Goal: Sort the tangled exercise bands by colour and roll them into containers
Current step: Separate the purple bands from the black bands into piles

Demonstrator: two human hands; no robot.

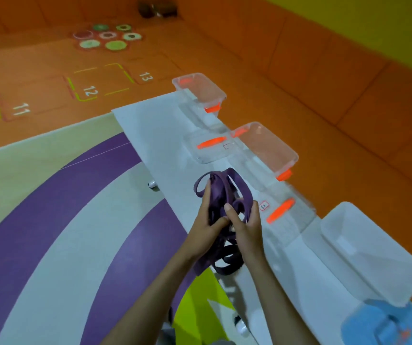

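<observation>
A tangle of purple exercise bands (224,195) is held above the white table (160,135). My left hand (206,225) grips the bundle from the left, its fingers curled round several loops. From the right, my right hand (246,220) pinches the same bundle with thumb and fingers. More purple loops (227,260) hang below my hands. Clear containers with orange clips stand along the table's right side: a near one (282,195), a middle one (267,148) and a far one (200,88).
A clear lid (212,150) lies beside the middle container. A white lidded box (369,255) sits at the near right, and a blue container (389,324) is at the bottom right corner. The orange floor carries numbered squares and coloured discs (108,37).
</observation>
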